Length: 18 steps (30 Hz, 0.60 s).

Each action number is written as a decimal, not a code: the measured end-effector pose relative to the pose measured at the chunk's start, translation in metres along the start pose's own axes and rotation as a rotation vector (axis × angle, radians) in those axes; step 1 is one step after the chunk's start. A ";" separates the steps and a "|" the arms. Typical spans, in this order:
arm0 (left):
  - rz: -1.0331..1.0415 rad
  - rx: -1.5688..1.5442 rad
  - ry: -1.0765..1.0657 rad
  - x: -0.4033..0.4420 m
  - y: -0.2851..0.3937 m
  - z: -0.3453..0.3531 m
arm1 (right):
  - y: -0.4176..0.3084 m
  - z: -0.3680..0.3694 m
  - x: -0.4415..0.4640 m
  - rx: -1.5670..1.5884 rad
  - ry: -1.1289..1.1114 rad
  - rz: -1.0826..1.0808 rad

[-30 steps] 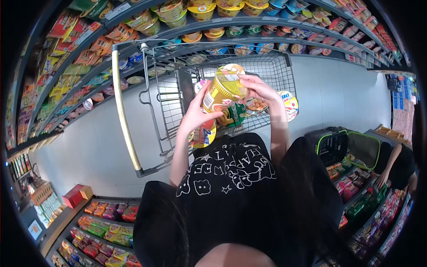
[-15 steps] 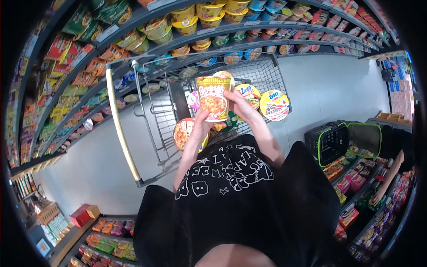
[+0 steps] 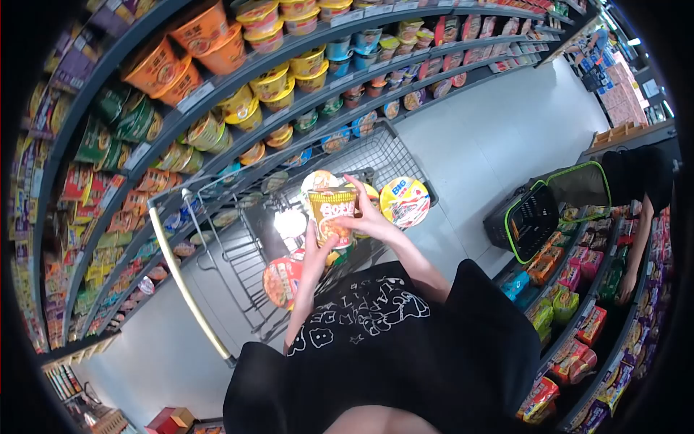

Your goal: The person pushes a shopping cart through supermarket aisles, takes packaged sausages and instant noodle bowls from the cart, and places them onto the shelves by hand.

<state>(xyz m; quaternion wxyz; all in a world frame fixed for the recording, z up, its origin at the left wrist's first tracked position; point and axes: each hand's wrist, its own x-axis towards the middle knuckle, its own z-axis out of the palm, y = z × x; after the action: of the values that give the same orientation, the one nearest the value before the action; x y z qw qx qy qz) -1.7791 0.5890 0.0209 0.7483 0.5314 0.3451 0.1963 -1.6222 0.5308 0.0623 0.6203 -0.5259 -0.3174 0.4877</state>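
In the head view I hold a cup of instant noodles (image 3: 333,217), gold-rimmed with a red and white label, upright above the shopping cart (image 3: 238,271). My left hand (image 3: 316,249) is closed on the cup's lower left side. Around its right side curl the fingers of my right hand (image 3: 367,217). Beyond the right hand lies a large white-lidded noodle bowl marked BIG (image 3: 405,202). A red noodle bowl (image 3: 280,282) sits in the cart near my left forearm. Behind the cup shows a round pale lid (image 3: 318,181), partly covered by it.
Shelves of noodle tubs (image 3: 271,83) curve along the cart's far side. At right, a black basket with a green rim (image 3: 522,220) stands beside shelves of packets (image 3: 571,296). Another person's arm (image 3: 637,246) reaches into those shelves. The cart's pale handle (image 3: 189,293) is at left.
The view has tilted and shifted, bringing more of the upper shelves into sight. Both hands still hold the noodle cup, which now appears turned a little, with its label partly covered by fingers.
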 end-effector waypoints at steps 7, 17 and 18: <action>0.170 0.242 0.019 0.042 0.016 0.087 | -0.024 -0.097 0.010 -0.084 0.181 0.120; -0.004 0.202 0.360 0.076 -0.007 0.148 | -0.059 -0.342 0.215 -0.378 0.534 -0.435; -0.080 0.181 0.430 0.074 0.000 0.152 | -0.058 -0.361 0.243 -0.405 0.537 -0.485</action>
<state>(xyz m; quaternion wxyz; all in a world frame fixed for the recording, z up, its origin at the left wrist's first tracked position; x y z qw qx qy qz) -1.6181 0.5371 0.0284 0.6142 0.5280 0.5336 0.2433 -1.2002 0.6372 0.0009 0.6619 -0.6559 -0.3487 0.1008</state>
